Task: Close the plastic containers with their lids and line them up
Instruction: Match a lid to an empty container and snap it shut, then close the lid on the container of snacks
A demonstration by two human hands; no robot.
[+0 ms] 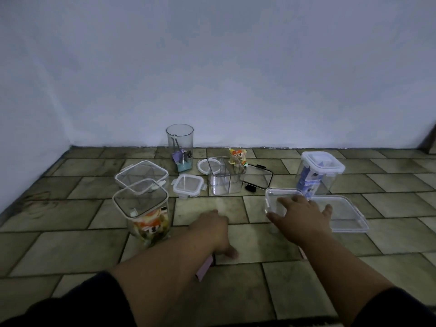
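My right hand (299, 215) lies flat with fingers spread on a low clear container with a lid (280, 197). A loose clear square lid (346, 215) lies just right of it. My left hand (210, 230) rests knuckles-up on the floor, its fingers hidden, and a pink object (204, 269) shows under the wrist. An open clear square container (226, 178) stands ahead, with a black-rimmed lid (260, 178) beside it. Further left are a small white-clipped lid (188, 186) and a round lid (204, 166). A tall open round cup (179, 142) holds small items.
A lidded tall container with colourful packets (145, 215) stands at left, with a flat lidded container (141, 173) behind it. A closed white-lidded container (322, 169) stands at right. An orange packet (238, 155) lies near the wall (212, 79). The floor is tiled.
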